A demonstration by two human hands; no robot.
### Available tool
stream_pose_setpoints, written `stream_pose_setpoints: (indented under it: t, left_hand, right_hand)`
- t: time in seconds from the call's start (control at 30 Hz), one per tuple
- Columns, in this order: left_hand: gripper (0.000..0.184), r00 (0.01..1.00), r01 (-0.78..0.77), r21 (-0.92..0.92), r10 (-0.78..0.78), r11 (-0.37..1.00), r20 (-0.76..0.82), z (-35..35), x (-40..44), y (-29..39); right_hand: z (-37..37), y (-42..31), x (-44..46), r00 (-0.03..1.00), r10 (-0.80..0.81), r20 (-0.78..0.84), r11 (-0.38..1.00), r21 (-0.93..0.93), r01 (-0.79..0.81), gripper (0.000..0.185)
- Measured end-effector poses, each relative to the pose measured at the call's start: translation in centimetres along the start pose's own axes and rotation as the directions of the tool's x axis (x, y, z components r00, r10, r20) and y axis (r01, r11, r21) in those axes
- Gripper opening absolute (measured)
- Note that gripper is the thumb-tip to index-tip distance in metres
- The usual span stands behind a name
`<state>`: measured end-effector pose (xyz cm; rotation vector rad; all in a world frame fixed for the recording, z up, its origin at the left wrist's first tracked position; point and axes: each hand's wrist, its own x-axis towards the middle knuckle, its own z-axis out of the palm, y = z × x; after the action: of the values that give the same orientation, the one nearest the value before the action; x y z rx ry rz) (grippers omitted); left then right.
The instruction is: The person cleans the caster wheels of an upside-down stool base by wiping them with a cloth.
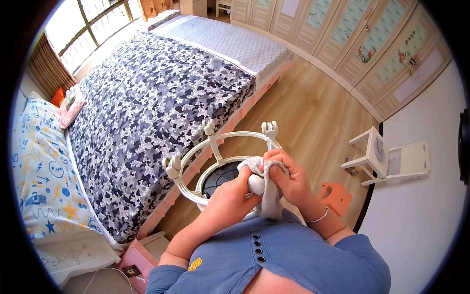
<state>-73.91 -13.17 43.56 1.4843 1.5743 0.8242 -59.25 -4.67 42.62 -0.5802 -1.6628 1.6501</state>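
In front of my chest is a white ring-shaped frame point(190, 153) with caster wheels point(209, 127) standing up around its rim and a dark round panel point(221, 179) inside it. My left hand point(232, 197) is closed around a rounded white caster point(255, 184) on the near side. A light grey cloth point(271, 205) is bunched in my right hand point(290, 177), pinched between thumb and fingers. The cloth lies against the caster's right and upper side, and its lower end hangs toward my blue shirt. My fingers and the cloth partly cover the caster.
A bed with a camouflage-patterned cover point(147, 98) fills the left. Wooden floor point(313, 108) runs along its right side toward wardrobes point(342, 29). A small white chair point(374, 152) and an orange plastic stool point(336, 197) stand at right. A pink cabinet point(138, 259) is at lower left.
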Motion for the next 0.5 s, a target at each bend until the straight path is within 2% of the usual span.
stream_pose_setpoints:
  t: [0.03,0.13,0.17,0.27,0.33,0.37,0.43,0.5]
  left_hand:
    - [0.046,1.0,0.006,-0.005,-0.006,1.0,0.009,-0.1,-0.1,0.2]
    - [0.045,0.999,-0.041,0.007,0.041,0.999,-0.005,0.0,-0.4,0.2]
    - [0.045,0.999,-0.036,0.005,0.037,0.999,-0.011,0.0,-0.5,0.2]
    - [0.047,0.999,-0.045,0.002,0.045,0.999,0.012,0.0,-0.6,0.0]
    - [0.052,1.0,-0.029,0.014,0.029,0.999,-0.011,0.2,-0.5,-0.4]
    - [0.052,0.999,-0.03,0.013,0.03,0.999,-0.012,0.3,-0.5,-0.3]
    - [0.05,0.997,-0.072,0.016,0.072,0.997,-0.038,0.3,-0.5,0.0]
    - [0.049,0.997,-0.078,0.023,0.078,0.997,-0.018,0.2,-0.6,0.3]
  right_hand:
    - [-0.2,0.3,-0.1,1.0,-0.002,0.0,1.0,-0.001,0.002,0.018]
    - [-0.8,0.7,-0.4,0.998,0.039,0.042,0.974,0.223,-0.048,0.016]
    - [-1.0,0.7,-0.5,0.998,0.041,0.05,0.973,0.223,-0.051,0.016]
    - [-1.6,0.8,-1.0,0.998,-0.005,0.058,0.99,0.139,-0.003,0.016]
    - [-1.7,0.1,-1.2,0.98,-0.195,0.046,0.969,-0.148,0.199,0.019]
    - [-1.6,-0.4,-1.3,0.98,-0.195,0.047,0.968,-0.149,0.2,0.019]
    - [-1.3,-1.8,-1.5,0.948,-0.316,0.034,0.898,-0.31,0.311,0.024]
    - [-0.4,-3.8,-1.1,0.954,-0.287,0.084,0.876,-0.381,0.296,0.025]
